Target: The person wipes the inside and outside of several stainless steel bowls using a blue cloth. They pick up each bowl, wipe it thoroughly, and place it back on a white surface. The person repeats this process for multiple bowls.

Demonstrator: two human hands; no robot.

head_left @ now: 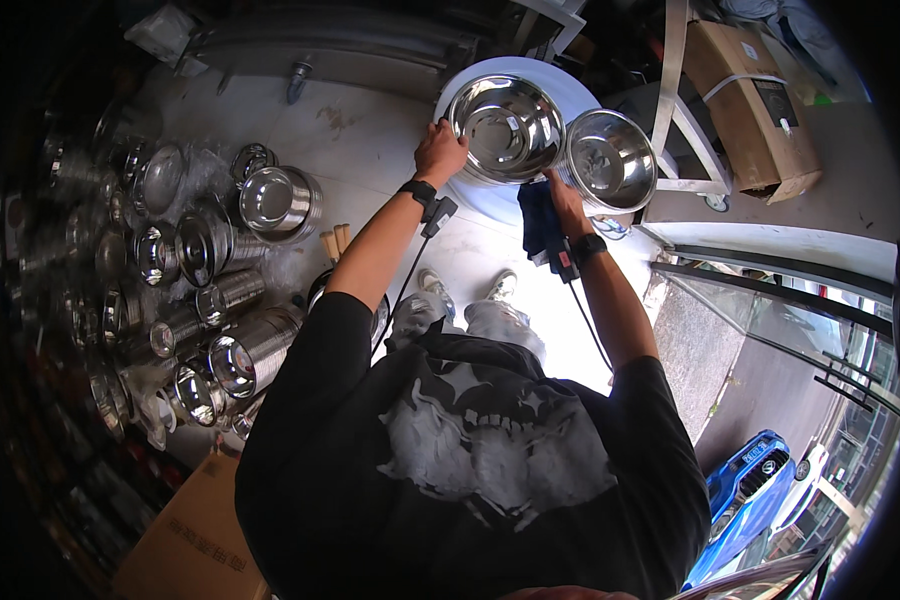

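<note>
A large shiny steel basin [500,125] sits over a round white surface [470,72]. My left hand [441,152] is closed on its left rim. Close to the near right edge of the same basin, my right hand [568,205] grips a dark blue cloth [540,222], which hangs down from it. Whether those fingers also press on the basin is hidden. Beside my right hand, touching or nearly touching the first basin, stands a second steel basin [611,160]. Both basins face up, and their insides are bright and reflective.
Many stacked steel bowls and pots [255,350] cover the floor at left, one upright stack [275,203] nearest me. A cardboard box [750,115] leans by a metal frame [692,150] at far right. Another box [190,535] lies near left. Glass doors [780,315] and a blue car [745,490] are at right.
</note>
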